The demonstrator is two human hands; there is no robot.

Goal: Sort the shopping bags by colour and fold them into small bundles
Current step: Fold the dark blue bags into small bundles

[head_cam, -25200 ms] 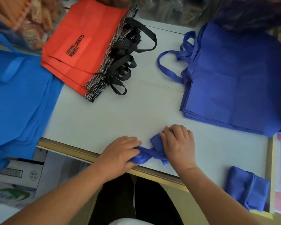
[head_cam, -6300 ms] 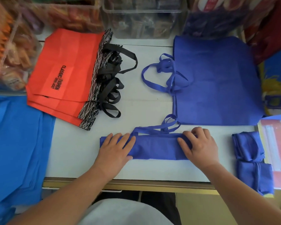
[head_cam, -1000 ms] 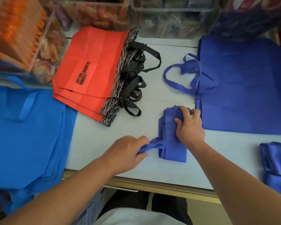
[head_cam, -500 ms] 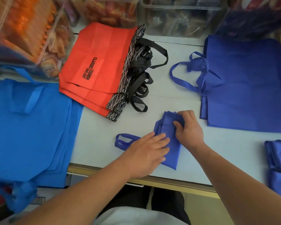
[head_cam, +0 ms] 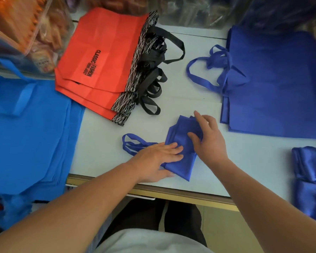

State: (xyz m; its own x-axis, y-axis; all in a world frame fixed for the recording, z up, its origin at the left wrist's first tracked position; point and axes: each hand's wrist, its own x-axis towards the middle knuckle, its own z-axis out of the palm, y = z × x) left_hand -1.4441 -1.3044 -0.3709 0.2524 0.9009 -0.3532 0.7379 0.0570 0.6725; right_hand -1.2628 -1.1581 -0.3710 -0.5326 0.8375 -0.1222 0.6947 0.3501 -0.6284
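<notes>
Judging by the hands, this is mid-fold on one bag [head_cam: 181, 128]. It lies as a narrow folded strip near the front edge of the worktop [head_cam: 254, 170], roughly midway along and a bit skewed, with its handles [head_cam: 133, 143] trailing out to the left.

The left hand [head_cam: 153, 161] lies flat on the near end with straight fingers, pressing rather than gripping. The right hand [head_cam: 210, 143] is over the far end with its thumb on the cloth and fingers loosely spread, so it's touching and nothing is clamped.

My tip: keep that left palm down as an anchor and square the layers up before the next fold. Then I'd pull the handles taut, since they're probably what ties the bundle. This stuff looks like non-woven fabric, matte, a bit stiff and springy, so I reckon it'll pop open if you let go early. Crease hard.

The done bundles [head_cam: 310, 170] at the right edge look puffy and slightly shiny. The blue stack [head_cam: 277, 84] lies flat at the far right, the red bags [head_cam: 102, 57] with black handles and a scribble-pattern trim sit far left, and the light-blue bags [head_cam: 29, 134] hang over the left edge.
</notes>
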